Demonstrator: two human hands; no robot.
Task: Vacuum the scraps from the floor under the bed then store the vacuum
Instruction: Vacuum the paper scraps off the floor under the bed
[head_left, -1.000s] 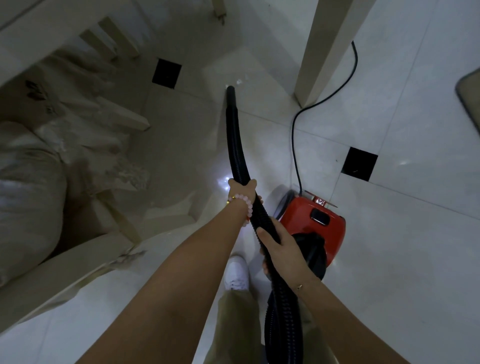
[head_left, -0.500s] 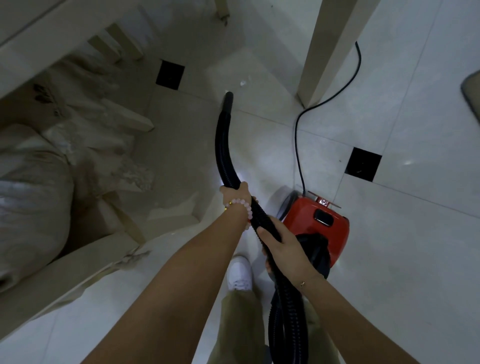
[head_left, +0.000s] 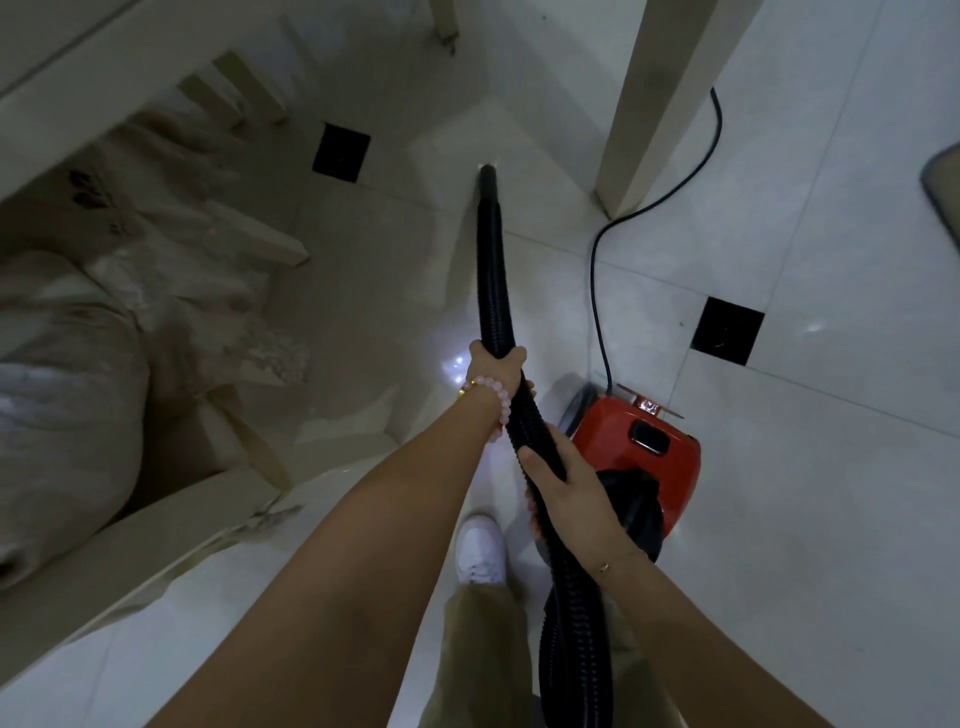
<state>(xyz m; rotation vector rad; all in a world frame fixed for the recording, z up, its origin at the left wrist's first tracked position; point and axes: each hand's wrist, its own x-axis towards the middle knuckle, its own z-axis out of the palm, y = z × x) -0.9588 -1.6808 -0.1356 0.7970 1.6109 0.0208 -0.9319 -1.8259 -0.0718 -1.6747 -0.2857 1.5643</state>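
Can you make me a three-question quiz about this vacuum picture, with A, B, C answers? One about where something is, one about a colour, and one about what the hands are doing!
1. Where is the vacuum?
A. On the floor by the person's right side
B. On top of the bed
C. On a shelf

2. What colour is the hose?
A. White
B. Black
C. Yellow

3. How many hands hold the hose?
A. None
B. One
C. Both

Answers:
1 A, the red body sits on the tiles beside the right hand.
2 B, the ribbed tube is black all along.
3 C, the left hand and the right hand each have a grip on it.
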